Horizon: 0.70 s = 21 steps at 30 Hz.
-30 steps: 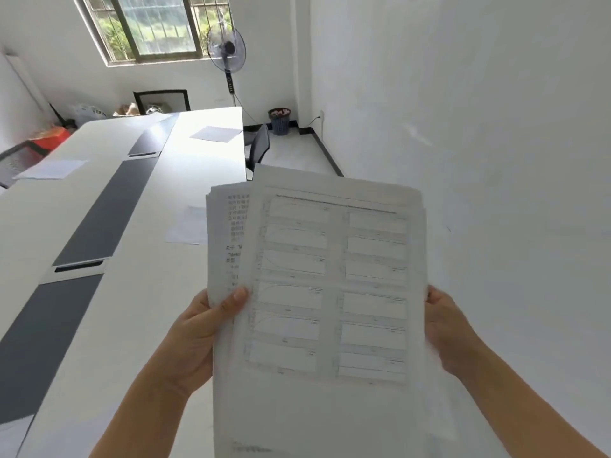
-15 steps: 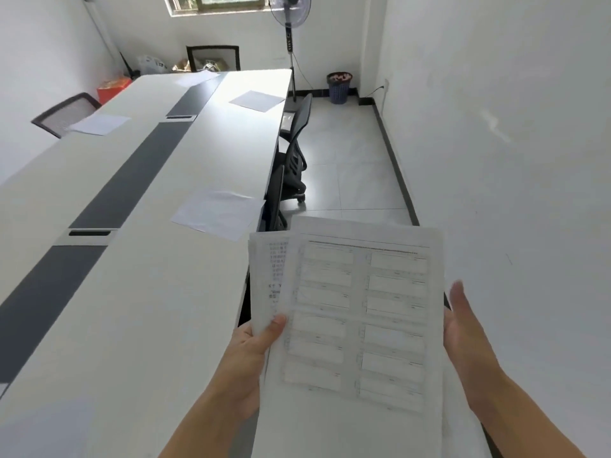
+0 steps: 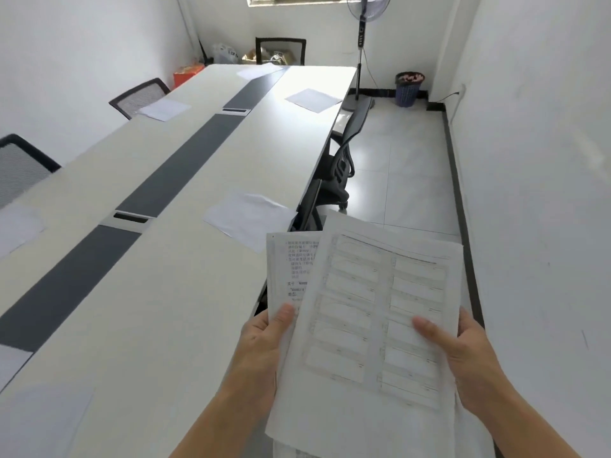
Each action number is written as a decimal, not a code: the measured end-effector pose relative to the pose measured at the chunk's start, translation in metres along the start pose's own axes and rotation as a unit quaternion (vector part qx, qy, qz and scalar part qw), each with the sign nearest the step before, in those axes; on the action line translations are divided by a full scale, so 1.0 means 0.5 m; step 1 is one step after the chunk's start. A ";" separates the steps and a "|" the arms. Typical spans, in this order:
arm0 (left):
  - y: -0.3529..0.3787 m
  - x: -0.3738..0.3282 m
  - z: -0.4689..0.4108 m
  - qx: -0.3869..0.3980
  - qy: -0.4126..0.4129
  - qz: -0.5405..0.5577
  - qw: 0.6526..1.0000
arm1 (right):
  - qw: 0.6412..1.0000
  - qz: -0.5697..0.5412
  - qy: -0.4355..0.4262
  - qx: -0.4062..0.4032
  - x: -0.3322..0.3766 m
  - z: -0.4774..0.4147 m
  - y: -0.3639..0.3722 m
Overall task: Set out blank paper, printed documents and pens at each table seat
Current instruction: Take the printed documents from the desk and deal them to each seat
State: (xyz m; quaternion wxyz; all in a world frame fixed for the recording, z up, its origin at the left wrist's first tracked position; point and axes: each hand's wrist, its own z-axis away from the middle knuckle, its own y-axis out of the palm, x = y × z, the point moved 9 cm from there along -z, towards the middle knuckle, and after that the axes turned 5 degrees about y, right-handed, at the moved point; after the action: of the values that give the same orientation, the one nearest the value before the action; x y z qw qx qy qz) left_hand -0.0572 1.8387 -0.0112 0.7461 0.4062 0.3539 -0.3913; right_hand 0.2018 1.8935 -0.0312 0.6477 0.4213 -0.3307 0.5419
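A stack of printed documents [image 3: 370,325] hangs in front of me past the right edge of the long white table [image 3: 165,292]. My left hand [image 3: 261,352] grips the stack's left side, thumb on a text page. My right hand [image 3: 463,355] pinches the top sheet of boxed figures, thumb lying across it. Blank paper sheets lie at seats: one near the right edge [image 3: 248,219], one farther along that edge [image 3: 312,99], one at the far end [image 3: 256,71], one on the left side [image 3: 164,109], another at the near left [image 3: 16,226]. No pens are visible.
Black office chairs sit tucked under the table's right side [image 3: 337,173], on the left [image 3: 139,95], [image 3: 20,166] and at the far end [image 3: 280,49]. A standing fan [image 3: 363,34] and a waste bin [image 3: 408,89] are at the back right. Tiled floor runs along the right wall.
The documents have dropped lower in view and the camera has tilted down over the table. My right hand, briefly off the stack, now pinches the top sheet with its thumb on the page.
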 end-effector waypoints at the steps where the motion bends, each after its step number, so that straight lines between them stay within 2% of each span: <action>1: 0.001 -0.009 -0.023 -0.002 0.011 0.000 1.000 | 1.000 -0.004 -0.013 -0.005 0.010 -0.019 0.000; 4: 0.008 -0.038 -0.100 0.003 0.033 0.014 0.999 | 0.999 -0.008 -0.028 -0.013 0.035 -0.077 0.006; 11: 0.040 -0.126 -0.263 0.024 0.060 0.086 0.994 | 0.999 -0.045 0.028 -0.008 0.100 -0.240 0.073; 13: 0.039 -0.131 -0.302 0.031 0.028 0.108 0.993 | 0.997 -0.068 0.048 0.001 0.106 -0.285 0.101; 17: 0.041 -0.102 -0.344 0.085 -0.121 0.186 0.971 | 0.984 -0.068 0.158 0.047 0.072 -0.356 0.163; 19: 0.037 -0.117 -0.368 0.097 -0.123 0.212 0.965 | 0.977 -0.027 0.197 0.072 0.064 -0.389 0.196; 21: 0.024 -0.135 -0.401 0.075 -0.098 0.219 0.968 | 0.977 0.005 0.199 0.070 0.070 -0.433 0.216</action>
State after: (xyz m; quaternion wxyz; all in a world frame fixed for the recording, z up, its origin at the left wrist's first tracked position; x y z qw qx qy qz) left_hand -0.1190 2.0402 -0.0344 0.8118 0.4888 0.1513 -0.2814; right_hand 0.0966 2.1102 -0.0722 0.6670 0.3471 -0.1585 0.6399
